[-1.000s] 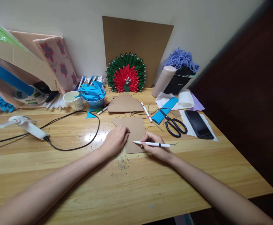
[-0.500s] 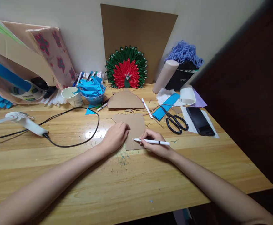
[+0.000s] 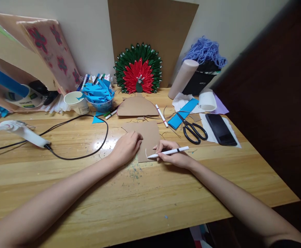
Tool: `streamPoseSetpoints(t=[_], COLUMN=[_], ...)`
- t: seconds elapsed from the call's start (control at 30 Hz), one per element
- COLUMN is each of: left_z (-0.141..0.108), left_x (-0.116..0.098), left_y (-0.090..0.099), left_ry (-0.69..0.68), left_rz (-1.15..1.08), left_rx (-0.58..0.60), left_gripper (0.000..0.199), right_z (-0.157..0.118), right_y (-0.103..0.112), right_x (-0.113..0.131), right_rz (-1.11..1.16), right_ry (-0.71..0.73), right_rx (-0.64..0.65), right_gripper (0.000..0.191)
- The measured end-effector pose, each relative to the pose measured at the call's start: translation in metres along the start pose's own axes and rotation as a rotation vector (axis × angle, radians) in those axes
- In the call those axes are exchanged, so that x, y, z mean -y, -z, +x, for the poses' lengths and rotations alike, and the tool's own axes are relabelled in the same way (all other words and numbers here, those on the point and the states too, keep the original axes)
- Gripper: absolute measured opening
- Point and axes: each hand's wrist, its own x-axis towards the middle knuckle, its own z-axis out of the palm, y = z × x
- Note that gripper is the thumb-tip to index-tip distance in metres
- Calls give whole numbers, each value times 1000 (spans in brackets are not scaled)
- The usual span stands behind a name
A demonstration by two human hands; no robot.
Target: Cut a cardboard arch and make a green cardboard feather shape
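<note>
A flat piece of brown cardboard (image 3: 150, 132) lies on the table in front of me. My left hand (image 3: 128, 144) rests on its left side, fingers curled in and pressing it down; the fingertips are partly hidden. Between the thumb and fingers of my right hand (image 3: 174, 155) is a white marker pen (image 3: 168, 152) with a black band. Its tip touches the cardboard near the lower edge, at the end of a short, pale curved line. Behind this piece lies a dome-shaped cardboard cutout (image 3: 137, 106) with a dark outline.
A red and green peacock ornament (image 3: 140, 74) stands against a cardboard panel (image 3: 152, 27). Black-handled scissors (image 3: 193, 132), a blue strip (image 3: 182, 115) and a phone (image 3: 220, 130) lie right. To the left are a corded glue gun (image 3: 23, 132), paper cup (image 3: 76, 103) and bowl of blue scraps (image 3: 101, 100).
My right hand has drawn the marker tip a little toward me, leaving a longer pale line on the cardboard. My left hand keeps its place; the view has shifted slightly.
</note>
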Motion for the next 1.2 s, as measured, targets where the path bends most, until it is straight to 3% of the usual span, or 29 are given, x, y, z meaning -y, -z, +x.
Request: streamPoseSetpoints(t=[0.73,0.97,1.13,1.2], left_z=[1,1,1,1], left_x=[-2,-2,-1,-1], left_y=[3,3,2,3], left_ry=[6,9,3,4], left_rz=[-19,-4,-1,-3], left_rx=[24,24,16,17], left_gripper=[15,16,15,15], right_z=[2,1,1,1], right_y=[14,17,18,19], right_x=[1,-4,-8,-9], right_rz=[-56,18,20,19], right_ry=[67,68,17,23], right_rx=[109,101,-1,12], right_gripper=[15,16,18,17])
